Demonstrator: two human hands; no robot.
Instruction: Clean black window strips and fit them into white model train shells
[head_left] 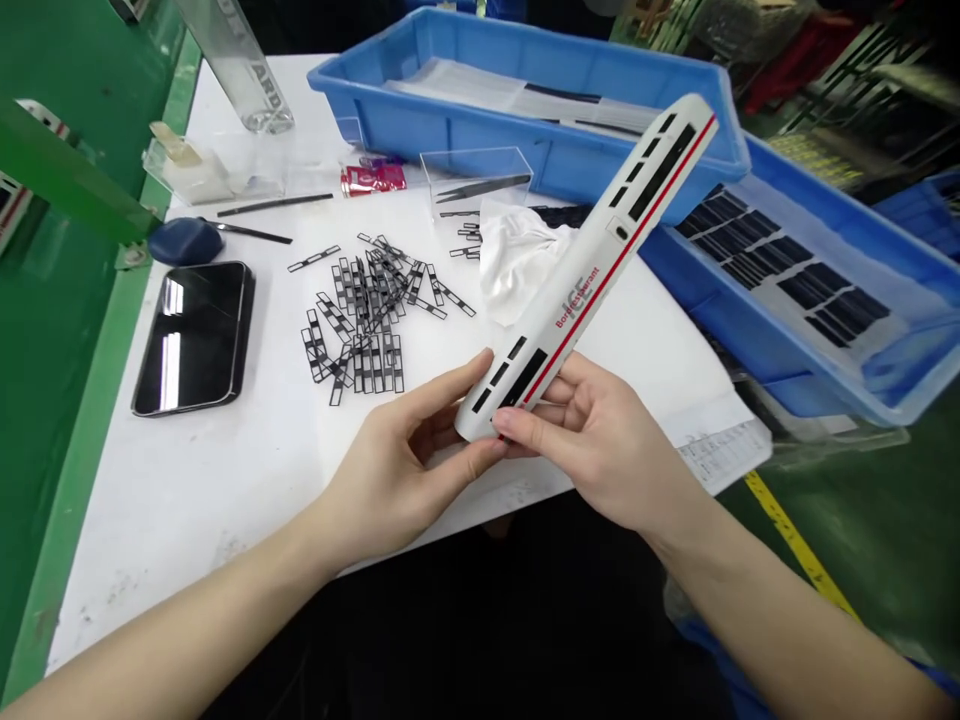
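A white model train car body [592, 262] with a red stripe, dark windows and "Bordrestaurant" lettering slants up to the right above the table. My left hand [409, 455] is closed around its lower end, thumb at the near corner. From the right, my right hand [592, 435] pinches the same end, its thumb on the red-striped side and fingers behind. Beyond the hands lies a pile of thin black window-frame strips [371, 310]. A crumpled white cloth [517, 260] sits just behind the car body, which covers part of it.
Two blue bins [600, 165] [780, 350] hold flat sheets and dark strips. On the white table [172, 480] are a black phone-like device [196, 335], tweezers [251, 233], a blue bulb [184, 241], a clear box [480, 190], a red packet [373, 180] and a clear bottle [244, 75].
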